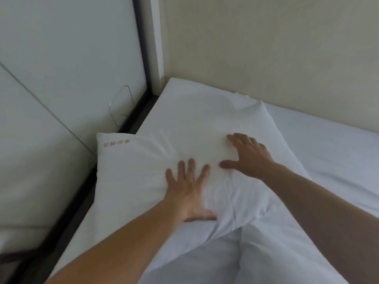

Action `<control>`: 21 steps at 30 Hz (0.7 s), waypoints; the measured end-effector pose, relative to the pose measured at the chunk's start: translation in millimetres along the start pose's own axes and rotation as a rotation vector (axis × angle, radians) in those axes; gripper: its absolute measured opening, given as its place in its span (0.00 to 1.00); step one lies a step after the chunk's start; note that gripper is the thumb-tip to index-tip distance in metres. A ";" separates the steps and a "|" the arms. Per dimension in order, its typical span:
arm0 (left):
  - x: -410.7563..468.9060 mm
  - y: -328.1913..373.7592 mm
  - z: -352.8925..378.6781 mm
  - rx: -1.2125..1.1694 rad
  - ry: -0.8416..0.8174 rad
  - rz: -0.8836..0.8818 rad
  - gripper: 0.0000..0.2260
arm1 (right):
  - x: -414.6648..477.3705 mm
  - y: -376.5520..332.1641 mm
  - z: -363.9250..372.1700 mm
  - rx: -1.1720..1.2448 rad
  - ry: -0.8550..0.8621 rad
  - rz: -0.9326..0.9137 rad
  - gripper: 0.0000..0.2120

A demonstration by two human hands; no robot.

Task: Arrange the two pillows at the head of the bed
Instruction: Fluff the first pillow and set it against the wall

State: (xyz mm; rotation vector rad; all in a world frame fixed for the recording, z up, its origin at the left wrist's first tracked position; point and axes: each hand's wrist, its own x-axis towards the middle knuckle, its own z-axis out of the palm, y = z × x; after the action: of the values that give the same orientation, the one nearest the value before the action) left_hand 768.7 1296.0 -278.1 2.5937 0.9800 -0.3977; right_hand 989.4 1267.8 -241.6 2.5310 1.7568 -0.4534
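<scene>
1. The bed carries a white sheet and fills the corner against the beige wall.
2. A white pillow lies flat on the bed, its far end near that wall, its corner with gold lettering overhanging the bed's dark-framed edge.
3. Nearer than the pillow, folded white bedding lies on the sheet, touching the pillow's near edge.
4. The sheet away from the pillow along the wall is smooth.

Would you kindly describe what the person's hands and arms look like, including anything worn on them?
Both the left hand and right hand are bare: no gloves, rings, watch or bracelets visible. The forearms are uncovered as far as the frame shows, with no sleeves in view.
</scene>
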 end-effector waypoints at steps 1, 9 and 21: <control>-6.3 0.1 9.3 0.092 -0.023 0.015 0.60 | 8.9 11.4 0.1 -0.027 -0.059 -0.025 0.52; -3.7 -4.6 30.4 0.252 0.212 0.068 0.18 | 35.4 24.6 45.8 -0.432 -0.054 -0.087 0.23; 7.9 -52.5 -90.8 0.011 0.668 0.030 0.03 | -45.2 -4.3 -91.1 0.100 0.076 -0.090 0.07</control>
State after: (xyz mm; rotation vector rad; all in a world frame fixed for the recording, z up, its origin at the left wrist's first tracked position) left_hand 751.5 1374.4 -210.1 2.7931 1.1219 0.5122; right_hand 991.0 1245.1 -142.4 2.5764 1.9283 -0.4665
